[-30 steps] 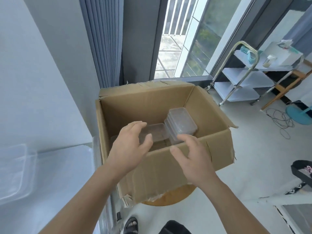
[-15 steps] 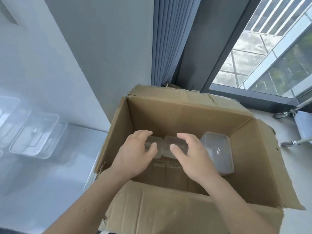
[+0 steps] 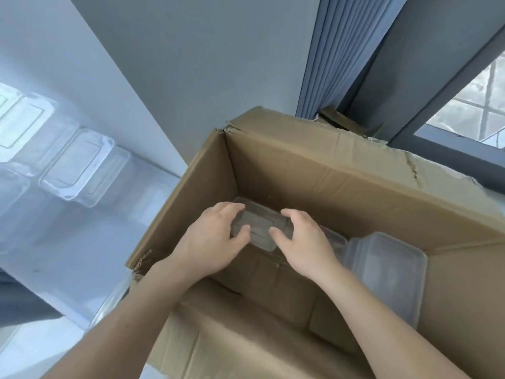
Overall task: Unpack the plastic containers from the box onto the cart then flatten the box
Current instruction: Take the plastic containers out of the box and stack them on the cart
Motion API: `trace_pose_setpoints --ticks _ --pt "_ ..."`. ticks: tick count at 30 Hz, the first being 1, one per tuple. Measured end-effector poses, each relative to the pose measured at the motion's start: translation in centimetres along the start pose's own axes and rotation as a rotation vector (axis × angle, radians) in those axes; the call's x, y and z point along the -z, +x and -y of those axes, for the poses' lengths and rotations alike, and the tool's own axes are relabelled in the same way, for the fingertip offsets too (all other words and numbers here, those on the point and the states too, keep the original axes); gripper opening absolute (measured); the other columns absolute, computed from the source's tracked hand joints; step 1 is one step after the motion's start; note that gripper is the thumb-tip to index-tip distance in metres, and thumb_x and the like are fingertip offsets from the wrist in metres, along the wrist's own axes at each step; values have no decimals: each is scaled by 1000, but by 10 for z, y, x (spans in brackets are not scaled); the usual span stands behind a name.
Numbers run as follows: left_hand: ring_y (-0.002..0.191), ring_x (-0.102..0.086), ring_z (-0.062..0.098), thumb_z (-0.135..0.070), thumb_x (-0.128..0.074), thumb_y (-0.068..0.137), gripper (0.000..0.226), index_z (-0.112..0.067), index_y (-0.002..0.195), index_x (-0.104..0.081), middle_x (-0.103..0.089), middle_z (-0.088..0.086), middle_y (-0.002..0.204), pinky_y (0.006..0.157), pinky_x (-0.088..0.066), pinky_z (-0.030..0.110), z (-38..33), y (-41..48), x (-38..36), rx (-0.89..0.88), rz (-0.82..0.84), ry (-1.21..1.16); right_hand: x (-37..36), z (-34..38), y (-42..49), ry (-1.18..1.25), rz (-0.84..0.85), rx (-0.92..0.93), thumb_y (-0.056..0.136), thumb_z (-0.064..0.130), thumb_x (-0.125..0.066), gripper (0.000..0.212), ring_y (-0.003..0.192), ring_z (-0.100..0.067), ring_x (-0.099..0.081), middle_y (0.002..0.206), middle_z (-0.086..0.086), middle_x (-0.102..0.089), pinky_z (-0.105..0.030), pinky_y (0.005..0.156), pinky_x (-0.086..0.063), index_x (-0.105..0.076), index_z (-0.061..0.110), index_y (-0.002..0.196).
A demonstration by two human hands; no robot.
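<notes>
Reaching down into one open cardboard box, a person's two bare hands meet over its far-left corner, seen from the head camera. The left hand and right hand both grip a single clear plastic container, one at each end. The fingers curl over its far edge and the thumbs press its near edge.

A second clear container, possibly a nested stack, lies tilted against the box's right wall, just beside the right wrist. Something clear between the two is too blurred to count.

The box's walls rise high around the hands, and brown floor shows in front of them. Its torn far flap is folded outward toward a blue curtain and a window.

To the left, the pale cart surface touches the box's left wall. At least three clear containers sit on it, blurred: one nearest the box and two at the picture's left edge. Bare surface lies between them and the box.
</notes>
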State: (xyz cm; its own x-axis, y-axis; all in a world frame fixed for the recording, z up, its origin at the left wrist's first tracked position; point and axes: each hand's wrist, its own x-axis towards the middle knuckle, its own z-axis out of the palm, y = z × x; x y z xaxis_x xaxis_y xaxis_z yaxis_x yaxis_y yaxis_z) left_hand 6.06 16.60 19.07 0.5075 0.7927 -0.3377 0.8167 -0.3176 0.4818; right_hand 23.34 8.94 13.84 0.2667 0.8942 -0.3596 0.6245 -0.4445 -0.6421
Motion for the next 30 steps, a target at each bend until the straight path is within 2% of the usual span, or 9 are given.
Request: trace_pose_setpoints --ticks 6,9,15,18,20,22,26,30 --pt "113 -55 15 -42 -49 98 52 -22 146 -44 -49 -8 144 95 -43 26 17 12 -5 24 46 25 -38 -22 59 -91 99 -38 96 44 -54 59 133 -24 -43 146 -5 -45 -32 105 -36 -40 16 146" --pt "118 -51 10 -42 -49 98 53 -24 147 -42 -47 -11 146 95 -39 19 22 12 -5 20 54 38 -58 -36 88 -150 138 -100 94 45 -55 63 132 -30 -44 145 -10 -44 -37 104 -38 -39 14 147" --pt "96 -43 4 -44 -48 98 53 -27 148 -40 -44 -16 147 85 -29 9 22 13 -10 26 53 47 -90 -62 122 -394 223 -146 95 49 -51 62 131 -34 -40 141 -14 -42 -41 104 -36 -38 9 141" --pt "93 -42 4 -43 -47 99 53 -27 149 -39 -43 -16 147 82 -28 10 22 15 -11 47 73 42 -98 -71 128 -470 202 -131 95 50 -52 61 129 -33 -44 138 -15 -46 -40 104 -34 -40 9 138" --pt "98 -48 7 -43 -48 99 53 -27 149 -39 -43 -15 148 83 -29 10 22 17 -12 45 82 43 -100 -73 127 -495 180 -122 94 52 -53 61 128 -32 -45 137 -14 -48 -41 105 -33 -43 10 136" --pt "105 -51 7 -43 -48 99 53 -26 149 -40 -44 -13 148 85 -32 12 22 18 -13 42 93 43 -100 -74 125 -483 167 -121 92 52 -56 60 128 -32 -44 136 -13 -49 -42 105 -32 -45 11 136" --pt "88 -41 4 -42 -48 99 53 -26 149 -40 -44 -13 148 83 -32 14 19 20 -13 40 100 24 -93 -75 120 -370 135 -139 86 49 -66 60 127 -33 -43 133 -12 -47 -41 104 -35 -50 14 133" --pt "100 -56 14 -42 -49 99 53 -25 148 -40 -45 -11 148 83 -33 14 17 18 -11 51 122 7 -86 -72 113 -150 89 -186 80 42 -75 54 117 -32 -52 125 -9 -50 -39 95 -46 -55 18 124"
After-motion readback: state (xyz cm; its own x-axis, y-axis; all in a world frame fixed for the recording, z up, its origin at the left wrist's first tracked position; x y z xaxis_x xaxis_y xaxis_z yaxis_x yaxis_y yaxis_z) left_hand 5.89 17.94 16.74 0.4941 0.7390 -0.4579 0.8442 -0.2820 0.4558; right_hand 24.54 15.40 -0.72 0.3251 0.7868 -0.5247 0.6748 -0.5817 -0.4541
